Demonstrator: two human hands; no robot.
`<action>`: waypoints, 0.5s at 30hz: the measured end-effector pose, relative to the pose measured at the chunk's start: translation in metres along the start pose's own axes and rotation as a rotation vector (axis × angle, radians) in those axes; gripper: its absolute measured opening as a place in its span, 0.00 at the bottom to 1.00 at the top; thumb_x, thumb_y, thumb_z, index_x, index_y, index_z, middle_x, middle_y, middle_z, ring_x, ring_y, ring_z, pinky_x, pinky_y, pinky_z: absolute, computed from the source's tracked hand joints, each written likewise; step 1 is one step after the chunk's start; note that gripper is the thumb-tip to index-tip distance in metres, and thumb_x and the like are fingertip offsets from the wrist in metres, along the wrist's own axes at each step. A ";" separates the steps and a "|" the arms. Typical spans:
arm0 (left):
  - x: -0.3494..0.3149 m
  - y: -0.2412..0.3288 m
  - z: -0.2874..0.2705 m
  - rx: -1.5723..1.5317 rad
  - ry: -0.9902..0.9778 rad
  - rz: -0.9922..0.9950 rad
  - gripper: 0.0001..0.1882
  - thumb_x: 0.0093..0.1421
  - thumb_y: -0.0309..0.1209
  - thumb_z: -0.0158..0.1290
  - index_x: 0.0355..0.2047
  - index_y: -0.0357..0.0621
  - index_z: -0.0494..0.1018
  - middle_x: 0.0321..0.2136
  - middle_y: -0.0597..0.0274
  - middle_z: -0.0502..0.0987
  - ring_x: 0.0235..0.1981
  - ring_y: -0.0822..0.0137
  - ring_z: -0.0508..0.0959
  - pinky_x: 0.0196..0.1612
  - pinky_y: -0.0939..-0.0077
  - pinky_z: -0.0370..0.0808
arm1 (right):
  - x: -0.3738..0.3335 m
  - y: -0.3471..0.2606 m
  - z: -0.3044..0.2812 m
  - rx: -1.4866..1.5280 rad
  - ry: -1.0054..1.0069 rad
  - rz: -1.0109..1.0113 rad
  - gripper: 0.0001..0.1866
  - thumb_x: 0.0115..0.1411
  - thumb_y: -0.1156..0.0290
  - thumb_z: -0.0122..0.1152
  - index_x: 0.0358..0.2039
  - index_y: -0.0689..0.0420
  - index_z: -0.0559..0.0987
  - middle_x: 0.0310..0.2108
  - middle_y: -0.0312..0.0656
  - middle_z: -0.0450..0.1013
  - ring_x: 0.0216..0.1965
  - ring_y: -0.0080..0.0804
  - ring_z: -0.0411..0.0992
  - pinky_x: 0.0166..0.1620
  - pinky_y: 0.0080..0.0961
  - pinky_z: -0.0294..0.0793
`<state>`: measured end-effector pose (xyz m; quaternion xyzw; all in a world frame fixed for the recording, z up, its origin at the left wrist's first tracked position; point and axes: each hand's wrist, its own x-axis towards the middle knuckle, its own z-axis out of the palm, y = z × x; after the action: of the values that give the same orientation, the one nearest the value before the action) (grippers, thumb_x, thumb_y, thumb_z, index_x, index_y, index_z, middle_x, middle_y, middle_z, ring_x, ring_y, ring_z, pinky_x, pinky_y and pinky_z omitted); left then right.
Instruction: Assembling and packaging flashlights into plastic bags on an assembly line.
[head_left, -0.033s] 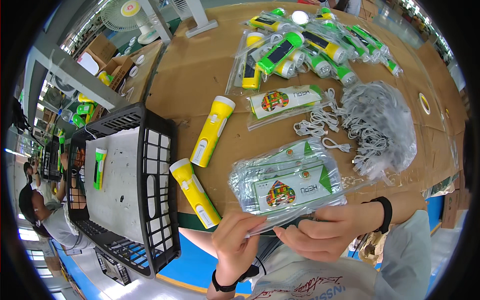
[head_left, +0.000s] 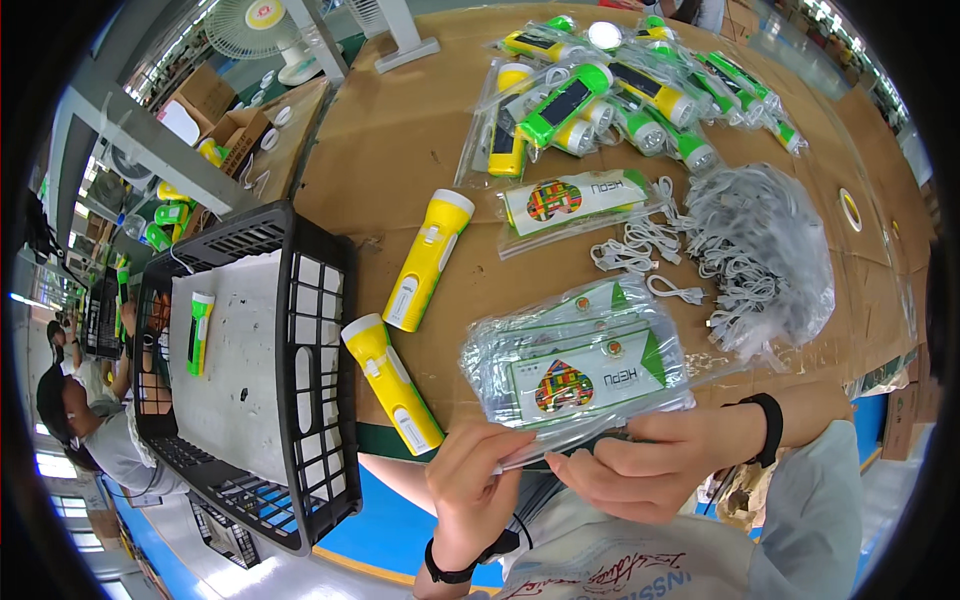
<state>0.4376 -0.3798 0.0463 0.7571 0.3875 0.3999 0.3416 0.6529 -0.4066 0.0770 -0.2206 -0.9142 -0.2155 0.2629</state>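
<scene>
My left hand (head_left: 475,490) pinches the near edge of a clear plastic bag (head_left: 585,430) at the table's front edge. On the same edge, further right, the fingers of my right hand (head_left: 645,465) are closed. The bag lies over a stack of similar clear bags holding white and green printed cards (head_left: 590,378). Left of the stack rest two yellow flashlights, an upper one (head_left: 428,262) and a lower one (head_left: 393,385). Beyond the stack are another bagged card (head_left: 575,203), loose white charging cables (head_left: 635,245) and a plastic bag full of such cables (head_left: 770,260).
A black crate (head_left: 215,245) stands at the left, with a green and white flashlight (head_left: 200,333) on the pale sheet inside. Bagged yellow and green flashlights (head_left: 565,105) are heaped at the table's far side. A tape roll (head_left: 850,210) lies right. Another person (head_left: 80,410) sits far left.
</scene>
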 end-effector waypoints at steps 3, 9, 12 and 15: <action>-0.003 -0.001 -0.002 -0.030 -0.006 -0.022 0.14 0.38 0.12 0.54 0.28 0.35 0.78 0.25 0.56 0.77 0.27 0.60 0.76 0.31 0.73 0.71 | 0.006 -0.002 0.007 0.031 0.027 0.010 0.08 0.49 0.68 0.58 0.27 0.58 0.78 0.38 0.36 0.74 0.37 0.24 0.65 0.27 0.17 0.57; -0.008 0.001 -0.003 -0.082 0.025 -0.101 0.21 0.45 0.11 0.55 0.42 0.37 0.76 0.25 0.55 0.77 0.23 0.63 0.76 0.25 0.75 0.70 | 0.020 0.008 0.011 0.154 -0.260 0.196 0.07 0.48 0.71 0.62 0.29 0.56 0.80 0.32 0.32 0.72 0.31 0.23 0.67 0.27 0.18 0.59; -0.020 0.001 -0.018 0.034 -0.147 0.161 0.24 0.49 0.13 0.56 0.49 0.37 0.72 0.23 0.55 0.77 0.18 0.65 0.75 0.21 0.76 0.68 | 0.022 0.010 0.021 0.345 -0.133 0.338 0.08 0.47 0.69 0.59 0.27 0.54 0.71 0.24 0.32 0.66 0.28 0.24 0.65 0.29 0.19 0.60; -0.019 0.002 -0.033 -0.023 -0.156 0.143 0.17 0.48 0.15 0.59 0.41 0.35 0.76 0.21 0.57 0.76 0.16 0.67 0.73 0.19 0.79 0.67 | 0.033 0.014 0.010 0.526 -0.257 0.280 0.09 0.48 0.69 0.58 0.29 0.55 0.69 0.23 0.32 0.68 0.25 0.24 0.67 0.31 0.22 0.62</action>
<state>0.4029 -0.3902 0.0565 0.8078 0.3000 0.3675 0.3499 0.6312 -0.3805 0.0916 -0.2942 -0.9250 0.0960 0.2203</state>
